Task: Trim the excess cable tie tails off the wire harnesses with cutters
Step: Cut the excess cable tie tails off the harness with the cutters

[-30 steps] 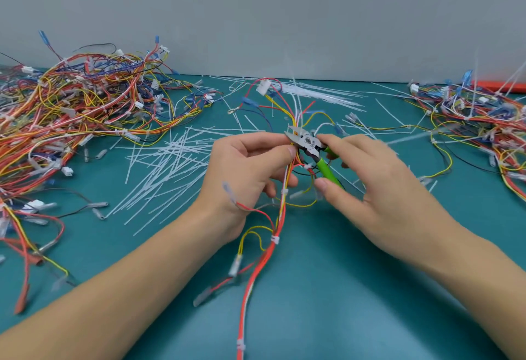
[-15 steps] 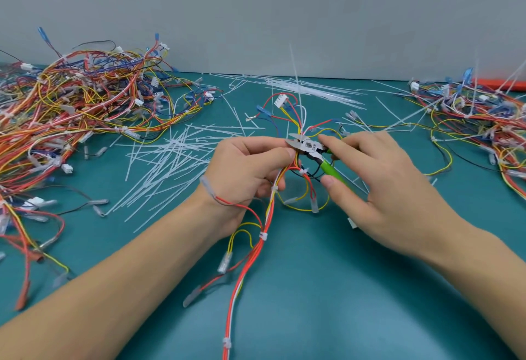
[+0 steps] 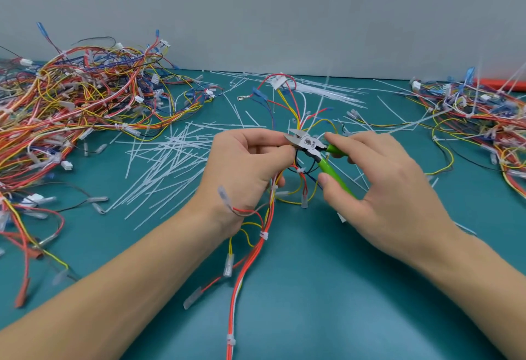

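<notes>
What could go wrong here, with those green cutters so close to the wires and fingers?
1. The cutters, gripped by the right hand, have their blades right at the held harness, where coloured wires fan out. A slight misaim might nick a wire instead of a tie tail.
2. The left hand pinches the bundle beside the blades, so its fingertips could get pinched.
3. Cut tails litter the mat; a fresh offcut may fly off.
</notes>
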A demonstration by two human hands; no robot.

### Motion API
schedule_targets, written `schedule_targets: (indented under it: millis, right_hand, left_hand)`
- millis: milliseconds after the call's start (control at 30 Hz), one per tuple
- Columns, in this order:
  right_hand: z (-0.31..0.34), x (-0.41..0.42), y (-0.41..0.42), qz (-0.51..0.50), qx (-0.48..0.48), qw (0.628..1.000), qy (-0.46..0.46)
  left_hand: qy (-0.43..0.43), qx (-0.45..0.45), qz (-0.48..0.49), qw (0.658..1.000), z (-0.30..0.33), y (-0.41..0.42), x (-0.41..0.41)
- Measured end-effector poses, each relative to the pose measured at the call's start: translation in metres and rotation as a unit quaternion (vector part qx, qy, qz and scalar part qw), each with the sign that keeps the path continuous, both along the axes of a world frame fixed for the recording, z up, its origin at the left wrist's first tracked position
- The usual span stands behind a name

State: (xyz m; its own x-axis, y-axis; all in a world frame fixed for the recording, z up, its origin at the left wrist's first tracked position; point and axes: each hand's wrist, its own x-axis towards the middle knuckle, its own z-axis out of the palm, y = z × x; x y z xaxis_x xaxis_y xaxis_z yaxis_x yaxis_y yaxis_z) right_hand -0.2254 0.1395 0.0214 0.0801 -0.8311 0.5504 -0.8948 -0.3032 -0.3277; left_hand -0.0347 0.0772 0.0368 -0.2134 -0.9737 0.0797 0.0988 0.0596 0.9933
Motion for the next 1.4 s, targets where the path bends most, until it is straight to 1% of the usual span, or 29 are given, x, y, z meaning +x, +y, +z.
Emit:
schedule_targets:
  millis: [133, 333, 500, 600, 700, 767, 867, 1000, 1133, 1233, 1400]
  right_hand:
    - [0.000, 0.003, 0.002, -0.007, -0.007, 1.000, -0.005]
    - [0.001, 0.003, 0.002, 0.017, 0.013, 1.000, -0.016]
    - [0.000, 0.001, 0.000, 0.025, 0.014, 0.999, -0.026]
    - [-0.001, -0.003, -0.002, 0.033, 0.020, 0.999, -0.030]
    - [-0.003, -0.006, -0.005, 0.046, 0.043, 0.997, -0.053]
    - [-0.005, -0.007, -0.006, 0.055, 0.059, 0.995, -0.065]
    - [-0.006, -0.006, -0.007, 0.068, 0.086, 0.991, -0.080]
    - [-0.006, -0.005, -0.007, 0.068, 0.089, 0.992, -0.060]
    - [-0.005, -0.001, -0.007, 0.044, 0.095, 0.994, -0.041]
    - [-0.005, -0.002, -0.006, 0.025, 0.094, 0.993, -0.062]
    - [-0.006, -0.003, -0.006, 0.006, 0.102, 0.992, -0.074]
  left_hand:
    - [-0.007, -0.015, 0.011, 1.000, 0.001, 0.000, -0.001]
    - [0.001, -0.011, 0.016, 1.000, -0.001, 0.000, -0.002]
    - [0.021, 0.071, -0.018, 0.997, -0.001, -0.003, 0.000]
    - [0.046, 0.133, -0.083, 0.987, -0.001, -0.008, 0.004]
    - [0.069, 0.187, -0.155, 0.968, 0.001, -0.010, 0.008]
    - [0.073, 0.205, -0.163, 0.962, 0.000, -0.011, 0.008]
    - [0.064, 0.188, -0.147, 0.969, -0.003, -0.012, 0.006]
    - [0.086, 0.178, -0.153, 0.968, -0.004, -0.011, 0.003]
    - [0.086, 0.192, -0.139, 0.968, -0.005, -0.011, 0.004]
    - [0.088, 0.212, -0.136, 0.964, -0.006, -0.010, 0.003]
    - [0.069, 0.196, -0.150, 0.967, -0.003, -0.010, 0.004]
